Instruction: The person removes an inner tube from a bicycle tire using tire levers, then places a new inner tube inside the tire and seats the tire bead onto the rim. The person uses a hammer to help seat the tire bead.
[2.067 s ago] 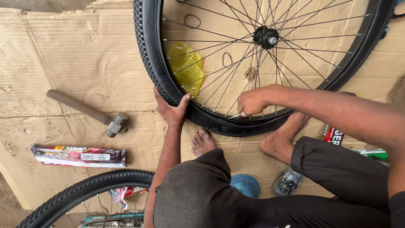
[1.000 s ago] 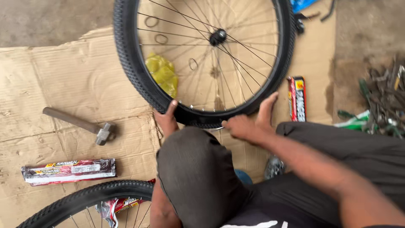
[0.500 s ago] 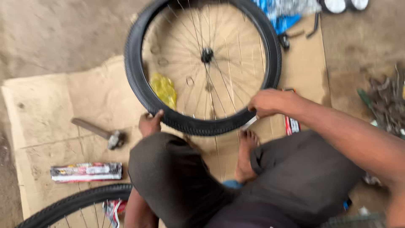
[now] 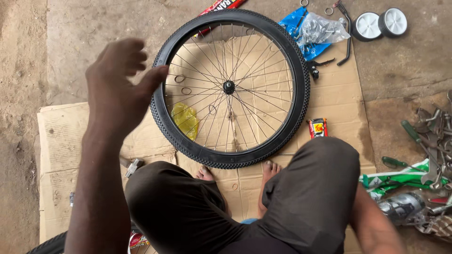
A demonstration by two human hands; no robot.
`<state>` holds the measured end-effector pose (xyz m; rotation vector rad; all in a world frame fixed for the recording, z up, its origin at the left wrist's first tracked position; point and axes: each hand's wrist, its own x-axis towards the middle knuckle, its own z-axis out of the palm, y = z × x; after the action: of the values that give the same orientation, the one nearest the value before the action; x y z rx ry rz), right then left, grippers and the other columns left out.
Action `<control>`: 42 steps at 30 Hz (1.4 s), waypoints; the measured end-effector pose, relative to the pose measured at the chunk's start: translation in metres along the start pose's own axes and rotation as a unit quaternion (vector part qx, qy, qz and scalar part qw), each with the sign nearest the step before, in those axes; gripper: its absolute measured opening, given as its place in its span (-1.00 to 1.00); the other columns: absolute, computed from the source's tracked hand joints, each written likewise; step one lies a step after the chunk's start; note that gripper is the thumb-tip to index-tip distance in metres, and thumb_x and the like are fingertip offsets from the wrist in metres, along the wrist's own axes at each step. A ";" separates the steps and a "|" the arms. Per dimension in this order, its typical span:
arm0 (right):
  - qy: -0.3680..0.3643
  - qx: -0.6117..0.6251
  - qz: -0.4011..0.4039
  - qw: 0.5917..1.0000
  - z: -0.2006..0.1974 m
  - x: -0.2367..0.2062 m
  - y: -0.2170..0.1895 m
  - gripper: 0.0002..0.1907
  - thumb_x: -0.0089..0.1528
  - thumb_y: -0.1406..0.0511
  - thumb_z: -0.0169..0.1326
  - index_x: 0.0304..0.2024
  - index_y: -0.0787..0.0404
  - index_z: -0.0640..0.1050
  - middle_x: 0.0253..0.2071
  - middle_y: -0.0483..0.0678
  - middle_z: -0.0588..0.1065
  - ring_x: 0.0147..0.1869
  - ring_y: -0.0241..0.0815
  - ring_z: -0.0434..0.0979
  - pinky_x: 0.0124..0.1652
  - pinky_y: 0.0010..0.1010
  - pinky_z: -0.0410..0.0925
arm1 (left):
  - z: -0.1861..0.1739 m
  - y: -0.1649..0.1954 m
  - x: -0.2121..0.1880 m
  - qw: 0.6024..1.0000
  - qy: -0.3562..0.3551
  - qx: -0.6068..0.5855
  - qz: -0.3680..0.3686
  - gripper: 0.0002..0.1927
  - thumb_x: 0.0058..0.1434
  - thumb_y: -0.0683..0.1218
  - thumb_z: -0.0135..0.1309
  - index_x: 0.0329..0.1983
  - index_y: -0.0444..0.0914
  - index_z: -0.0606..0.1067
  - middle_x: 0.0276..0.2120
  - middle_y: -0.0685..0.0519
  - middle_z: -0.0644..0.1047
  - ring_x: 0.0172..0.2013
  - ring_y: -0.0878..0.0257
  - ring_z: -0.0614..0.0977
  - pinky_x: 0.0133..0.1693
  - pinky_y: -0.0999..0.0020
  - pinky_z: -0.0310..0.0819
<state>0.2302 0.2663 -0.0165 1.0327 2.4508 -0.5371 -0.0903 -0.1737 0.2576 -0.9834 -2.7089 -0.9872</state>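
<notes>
Where it lies flat on the cardboard (image 4: 61, 141), hub upward, bicycle wheel (image 4: 230, 87): round, so no long axis; black knobby tyre, thin spokes. Released since half a second ago. Left hand (image 4: 117, 82) now raised, fingers loosely spread, empty. Right hand out of view.

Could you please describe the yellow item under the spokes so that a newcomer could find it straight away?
Start at the big black bicycle wheel lying flat on the cardboard sheet. Look through the spokes at the lower left of the hub: there lies a crumpled yellow plastic bag. It is the only yellow thing inside the rim; its neighbours there are small thin rings.
</notes>
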 end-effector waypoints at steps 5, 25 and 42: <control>0.013 0.061 0.027 0.998 -0.047 -0.026 -0.027 -0.33 0.15 0.12 0.22 0.29 0.18 0.46 0.06 0.09 0.53 0.07 0.04 0.55 0.02 -0.10 0.44 | 0.004 0.070 -0.002 0.984 0.013 -0.071 0.164 -0.48 0.27 -0.02 0.40 0.18 -0.33 0.48 -0.03 -0.15 0.61 -0.03 0.06 0.71 -0.02 0.24 0.65; -0.169 0.495 -0.325 0.788 -0.156 -0.100 -0.254 -0.09 0.01 0.40 0.39 0.39 0.27 0.31 0.05 0.03 0.51 0.07 -0.10 0.55 0.05 -0.16 0.47 | 0.173 0.066 -0.009 0.692 -0.033 -0.713 -0.110 -0.32 0.26 0.07 0.26 0.27 -0.46 0.41 -0.06 -0.08 0.55 -0.15 0.27 0.60 -0.11 0.36 0.56; -0.419 0.598 -0.257 0.634 -0.062 -0.094 -0.284 -0.47 -0.02 0.28 0.38 -0.08 0.42 0.52 -0.31 0.15 0.60 -0.31 -0.03 0.68 -0.23 -0.12 0.56 | 0.120 0.027 -0.001 0.575 -0.030 -0.809 -0.113 -0.40 0.13 -0.01 0.27 0.16 -0.37 0.37 -0.14 -0.14 0.56 -0.24 0.12 0.67 -0.19 0.16 0.65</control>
<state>0.0653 0.0595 0.1361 0.1501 1.2374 -2.3647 -0.0586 -0.0860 0.1778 -0.5226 -1.1251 -3.5326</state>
